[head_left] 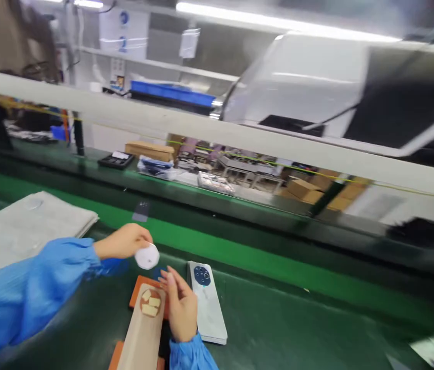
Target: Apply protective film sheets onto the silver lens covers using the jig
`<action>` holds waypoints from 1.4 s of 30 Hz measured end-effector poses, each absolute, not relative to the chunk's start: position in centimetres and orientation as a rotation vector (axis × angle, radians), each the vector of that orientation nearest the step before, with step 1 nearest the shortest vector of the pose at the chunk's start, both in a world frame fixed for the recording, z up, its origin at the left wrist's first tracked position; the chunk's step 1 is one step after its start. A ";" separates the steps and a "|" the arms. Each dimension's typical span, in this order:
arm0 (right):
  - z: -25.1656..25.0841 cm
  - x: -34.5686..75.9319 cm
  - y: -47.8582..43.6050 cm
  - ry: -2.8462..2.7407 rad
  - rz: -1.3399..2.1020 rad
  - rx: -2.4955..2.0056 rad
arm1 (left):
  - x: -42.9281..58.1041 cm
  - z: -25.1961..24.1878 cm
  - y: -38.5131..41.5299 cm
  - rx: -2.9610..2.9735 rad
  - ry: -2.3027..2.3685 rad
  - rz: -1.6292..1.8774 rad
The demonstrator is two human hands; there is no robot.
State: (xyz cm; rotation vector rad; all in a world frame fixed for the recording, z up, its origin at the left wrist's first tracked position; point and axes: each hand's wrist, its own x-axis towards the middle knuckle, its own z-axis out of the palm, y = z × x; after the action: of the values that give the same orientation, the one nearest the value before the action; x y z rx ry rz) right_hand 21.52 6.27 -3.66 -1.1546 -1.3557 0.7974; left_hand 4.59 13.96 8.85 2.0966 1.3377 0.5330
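The left hand [122, 241] is clamped on a white round puck [147, 256] above the green bench [263, 318], while the right hand [180, 308], fingers loosely apart around nothing, sits just beside a white phone [209, 318] and over a tan phone case [139, 336] lying on an orange mat [136, 290].

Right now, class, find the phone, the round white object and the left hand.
Phone [209, 313]: head view, on its pale back panel.
Round white object [147, 256]: head view, on its exposed face.
Left hand [122, 241]: head view, on the back of the hand.
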 end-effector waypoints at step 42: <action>-6.3 26.9 3.6 -1.975 0.128 -1.392 | 3.9 -4.9 4.8 2.556 1.178 0.592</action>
State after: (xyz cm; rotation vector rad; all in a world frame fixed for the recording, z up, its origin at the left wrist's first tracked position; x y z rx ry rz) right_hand 26.89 3.55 -6.33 -1.3920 -1.9754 0.1283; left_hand 3.91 4.78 -4.93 2.5564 1.1777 0.5919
